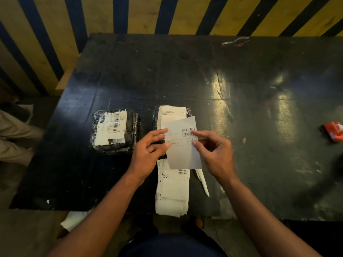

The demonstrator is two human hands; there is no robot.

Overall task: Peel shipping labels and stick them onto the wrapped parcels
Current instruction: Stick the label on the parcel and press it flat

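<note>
Far to the left of my hands, off the table's edge, I see a person's trouser leg [13, 134] in pale cloth. Nearer, just left of my left hand, a wrapped parcel [114, 131] in dark plastic lies flat on the black table [241, 108] with a white label already on its top.

My left hand [148, 151] is partly open, fingers spread and curved, its thumb and fingertips pinching the left edge of a loose shipping label [182, 143]. The label hangs tilted between both hands, above the table, barcodes toward its upper right. Beyond it, partly hidden by it, a second parcel [171, 114] lies with a white label across its top. Below the hands, toward me, a stack of labels [172, 190] reaches to the table's near edge, and a narrow white strip [203, 181] lies just to its right.

My right hand [216, 154] is loosely curled, forefinger and thumb gripping the label's right edge; the other fingers are folded back.

Well to the right of that hand, a small red packet [333, 131] sits near the table's edge.
</note>
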